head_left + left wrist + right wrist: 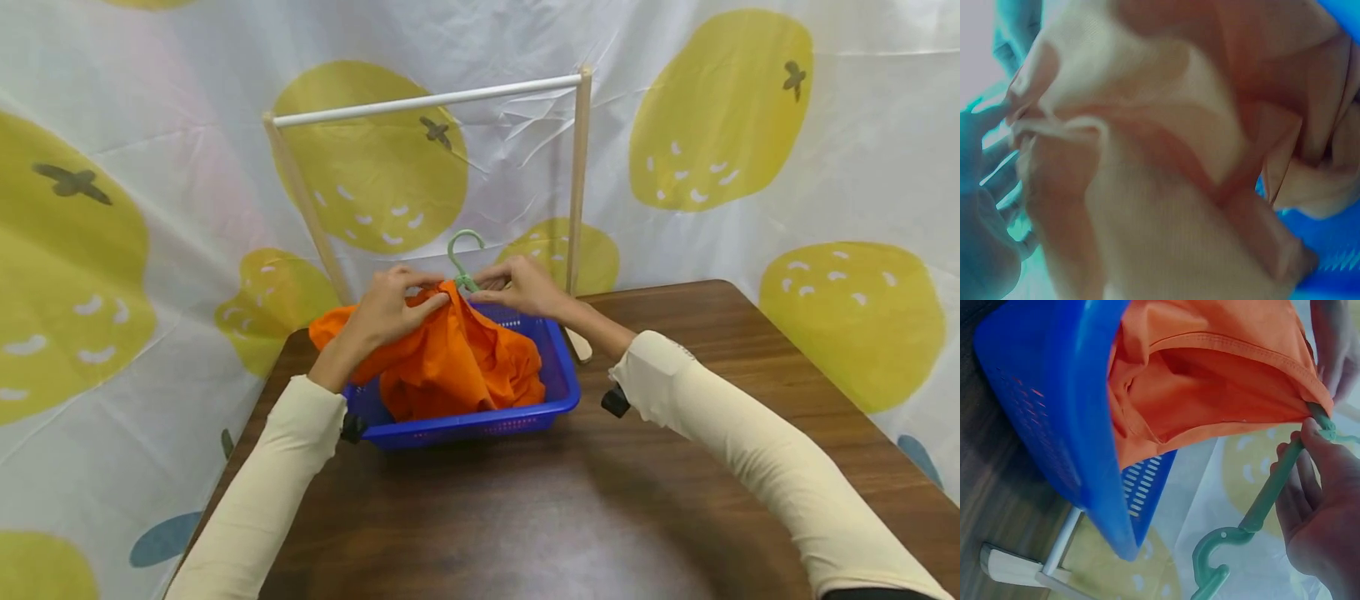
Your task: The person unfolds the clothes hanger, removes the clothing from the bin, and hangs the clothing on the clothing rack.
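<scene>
An orange garment (442,367) lies heaped in a blue basket (480,427), its upper part raised to a peak. At that peak my left hand (386,307) pinches the cloth between thumb and fingers. A green hanger (1270,490) has one arm inside the garment's opening, while its other arm, with a curved notch, is outside. My right hand (528,287) grips the hanger close to its neck, and the hook stands upward in the head view. Pale-looking garment folds (1160,194) fill most of the left wrist view, hiding the hanger there.
Behind the basket stands a rack with a white rod (427,103) and wooden posts (581,183). One rack foot (578,343) shows right of the basket on the brown table (675,500). A fruit-patterned curtain (525,33) hangs close behind.
</scene>
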Tool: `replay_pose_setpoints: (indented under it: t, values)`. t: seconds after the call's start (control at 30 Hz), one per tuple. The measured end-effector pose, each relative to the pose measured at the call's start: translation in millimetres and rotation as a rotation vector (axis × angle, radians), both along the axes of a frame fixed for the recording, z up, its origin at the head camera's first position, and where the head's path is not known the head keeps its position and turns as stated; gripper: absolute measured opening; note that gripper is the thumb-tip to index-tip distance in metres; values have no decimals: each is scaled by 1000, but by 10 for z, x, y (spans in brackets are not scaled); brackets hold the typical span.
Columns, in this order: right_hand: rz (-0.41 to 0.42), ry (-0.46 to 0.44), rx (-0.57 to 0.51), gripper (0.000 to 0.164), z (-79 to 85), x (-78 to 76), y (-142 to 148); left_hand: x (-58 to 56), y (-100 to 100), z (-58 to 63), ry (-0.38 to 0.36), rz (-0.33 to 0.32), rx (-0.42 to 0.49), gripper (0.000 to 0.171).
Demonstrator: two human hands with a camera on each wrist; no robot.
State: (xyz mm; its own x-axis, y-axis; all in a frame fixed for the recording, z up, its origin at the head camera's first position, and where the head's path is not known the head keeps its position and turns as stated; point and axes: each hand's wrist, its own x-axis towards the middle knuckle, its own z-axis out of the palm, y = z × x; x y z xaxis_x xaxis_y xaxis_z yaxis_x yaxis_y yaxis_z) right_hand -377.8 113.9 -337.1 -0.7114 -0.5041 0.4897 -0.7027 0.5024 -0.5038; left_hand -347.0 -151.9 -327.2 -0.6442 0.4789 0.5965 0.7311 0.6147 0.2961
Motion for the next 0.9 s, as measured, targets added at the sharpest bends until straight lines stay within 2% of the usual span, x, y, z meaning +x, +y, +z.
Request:
replay_pose_setpoints:
  t: [0.2, 0.33, 0.43, 0.63, 0.77, 0.9]
  values:
    - [-18, 15, -36, 28, -20, -25, 89, 20, -293, 78, 46, 67, -30, 31]
    - [-9, 28, -40, 29, -23, -31, 102, 23, -381, 48, 40, 61, -59, 24]
    - [7, 27, -31, 30, -37, -33, 69, 27, -357, 2, 21, 34, -44, 20]
    - [-5, 2, -21, 30, -74, -20, -22, 27, -226, -65, -16, 11, 7, 24]
    - [-29, 11, -16, 29, -62, -9, -70, 48, -130, -40, -73, 14, 48, 30]
    - [-15, 21, 7, 29, -11, 9, -125, 41, -21, 2, -68, -4, 34, 35]
